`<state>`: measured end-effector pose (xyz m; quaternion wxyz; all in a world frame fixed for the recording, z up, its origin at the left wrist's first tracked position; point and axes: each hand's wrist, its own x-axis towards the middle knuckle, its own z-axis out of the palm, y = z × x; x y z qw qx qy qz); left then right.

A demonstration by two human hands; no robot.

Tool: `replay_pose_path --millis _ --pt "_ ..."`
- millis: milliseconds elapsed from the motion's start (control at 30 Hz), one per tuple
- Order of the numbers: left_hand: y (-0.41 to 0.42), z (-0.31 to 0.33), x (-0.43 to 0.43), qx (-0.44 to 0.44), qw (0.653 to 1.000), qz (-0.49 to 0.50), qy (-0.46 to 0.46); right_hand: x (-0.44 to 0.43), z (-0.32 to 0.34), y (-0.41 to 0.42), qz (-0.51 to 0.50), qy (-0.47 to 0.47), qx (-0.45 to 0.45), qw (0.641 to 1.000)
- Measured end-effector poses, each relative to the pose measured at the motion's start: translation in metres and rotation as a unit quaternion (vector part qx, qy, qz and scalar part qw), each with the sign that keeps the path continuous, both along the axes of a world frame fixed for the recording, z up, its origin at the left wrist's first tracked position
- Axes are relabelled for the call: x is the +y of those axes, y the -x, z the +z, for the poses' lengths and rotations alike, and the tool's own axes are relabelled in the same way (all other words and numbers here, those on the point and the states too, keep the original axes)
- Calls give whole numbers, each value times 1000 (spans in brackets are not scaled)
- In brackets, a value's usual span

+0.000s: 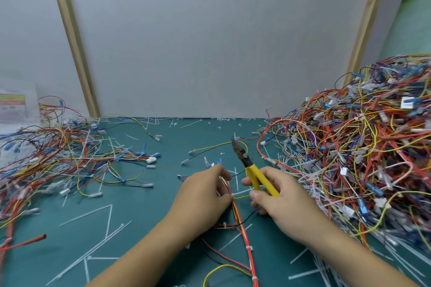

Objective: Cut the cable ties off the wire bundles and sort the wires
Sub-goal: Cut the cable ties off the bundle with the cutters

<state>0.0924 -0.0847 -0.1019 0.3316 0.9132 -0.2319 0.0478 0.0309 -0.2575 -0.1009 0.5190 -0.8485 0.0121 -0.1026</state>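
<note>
Nearest you: the wire bundle (249, 261), mostly red and orange strands, runs up the green mat (144, 221) from the bottom edge toward your hands. Three white cable ties (249, 247) are on it, one by the bottom edge, one mid-run, one just below your left wrist. None looks cut.

Left hand (203, 196): fingers curled, thumb and fingertips pinching the bundle's upper strands, lifting them slightly off the mat.

Right hand (282, 202): fingers wrapped round the yellow handles of the cutters (253, 171). The nose points away from you, clear of every tie on the bundle. Whether the blades are parted, you cannot tell from here.

Step in hand, as it reads: bundle held and being lined up, cutting not yet begun on this one. The next move likely calls for swinging the nose back toward you, down to the nearest tie by your left wrist, and slipping one blade under the strap alone. Wires sit tight against it, so nicked insulation is the risk.

Farther out: spent tie scraps (93, 214) litter the mat. To the left lies a loose spread of wires (60, 154), probably the sorted lot. To the right rises a much larger tangled heap (363, 147), probably uncut stock. Behind all stands a pale panel (210, 42).
</note>
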Motion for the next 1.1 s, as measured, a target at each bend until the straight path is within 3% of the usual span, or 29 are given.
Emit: replay_pose_path --millis 233,300,467,633,767,933,1100 --pt "5 2 -5 -2 993 -16 114 4 -3 -6 -18 97 -21 995" --pt "6 3 -8 20 989 -15 146 3 -3 -6 -29 59 -36 997" --pt "7 3 -9 176 951 -35 250 3 2 -5 10 -44 -51 998" --pt "7 6 -7 204 899 -70 381 6 3 -2 1 -60 -96 994" --pt "7 8 -9 168 896 -94 400 8 7 0 -2 -82 -122 989" --pt "9 9 -7 105 918 -136 358 1 8 -1 -35 -96 -113 988" --pt "10 9 -3 130 914 -159 349 -1 6 2 -22 -119 -103 987"
